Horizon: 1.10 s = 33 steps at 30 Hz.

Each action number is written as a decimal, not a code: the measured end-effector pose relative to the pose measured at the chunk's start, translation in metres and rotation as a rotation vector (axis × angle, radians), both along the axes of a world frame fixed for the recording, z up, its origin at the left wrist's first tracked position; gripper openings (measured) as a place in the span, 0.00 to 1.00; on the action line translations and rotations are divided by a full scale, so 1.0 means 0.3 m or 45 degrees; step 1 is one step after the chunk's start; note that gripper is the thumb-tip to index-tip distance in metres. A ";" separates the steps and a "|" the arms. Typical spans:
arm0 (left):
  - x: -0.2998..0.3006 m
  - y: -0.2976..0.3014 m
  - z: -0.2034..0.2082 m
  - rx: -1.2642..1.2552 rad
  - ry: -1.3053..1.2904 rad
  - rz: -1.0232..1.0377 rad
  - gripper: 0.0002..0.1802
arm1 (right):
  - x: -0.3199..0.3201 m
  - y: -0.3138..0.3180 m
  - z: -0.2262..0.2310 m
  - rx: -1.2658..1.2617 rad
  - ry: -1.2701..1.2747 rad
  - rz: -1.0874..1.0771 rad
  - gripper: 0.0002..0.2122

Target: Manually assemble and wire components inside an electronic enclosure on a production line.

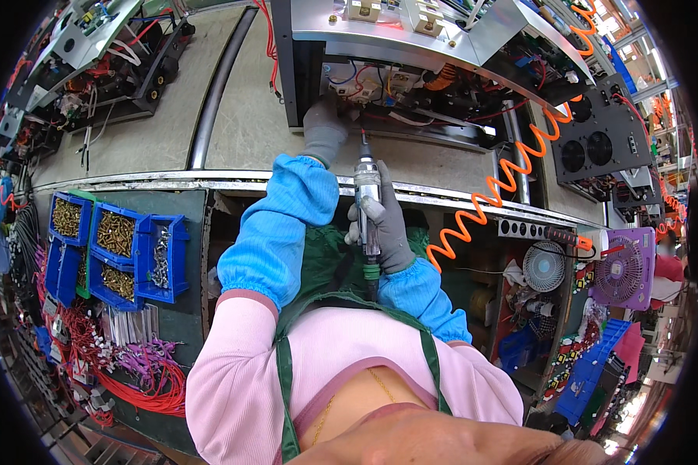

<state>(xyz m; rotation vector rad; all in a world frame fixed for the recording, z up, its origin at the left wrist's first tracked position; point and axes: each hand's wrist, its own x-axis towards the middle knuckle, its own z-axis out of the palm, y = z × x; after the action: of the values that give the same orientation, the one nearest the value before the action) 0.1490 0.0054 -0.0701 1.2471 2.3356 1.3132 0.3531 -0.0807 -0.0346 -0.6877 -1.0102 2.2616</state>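
My right hand (389, 229), in a grey glove, is wrapped round an inline power screwdriver (368, 186) with a silver body. The tool stands upright in the picture, its bit pointing toward the open metal cabinet (411, 130). My left hand (326, 132), also gloved in grey, reaches into the cabinet's left front corner. Its fingertips are in the dark there and hard to make out. Inside the cabinet are wires (361, 77) in red, blue and yellow, white connectors and an orange-wound coil (442, 77).
Blue bins (163, 291) of brass and silver fasteners stand at left, above red wire bundles (151, 395). A coiled orange hose (485, 203) hangs at right. More units stand on the line, including a black fan panel (609, 174). A purple fan (622, 271) sits lower right.
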 end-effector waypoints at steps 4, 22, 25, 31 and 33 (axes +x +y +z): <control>0.018 -0.001 0.024 -0.012 -0.057 -0.038 0.18 | 0.010 0.007 -0.002 -0.048 0.041 -0.011 0.35; 0.058 0.001 0.053 -0.049 -0.023 -0.067 0.17 | 0.042 0.025 -0.018 0.021 -0.055 -0.032 0.36; 0.049 0.008 0.042 -0.092 0.025 -0.052 0.17 | 0.040 0.023 -0.008 0.037 -0.072 -0.034 0.36; -0.016 -0.023 -0.030 0.138 0.021 -0.276 0.17 | 0.040 0.018 -0.001 0.018 -0.037 -0.023 0.36; -0.015 -0.052 -0.043 0.177 -0.012 -0.306 0.17 | 0.045 0.021 -0.001 -0.021 -0.006 -0.032 0.35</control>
<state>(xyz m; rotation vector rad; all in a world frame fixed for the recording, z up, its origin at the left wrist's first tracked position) 0.1445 -0.0101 -0.0830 1.5047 2.0396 1.4130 0.3666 -0.0743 -0.0350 -0.7089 -0.9804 2.2504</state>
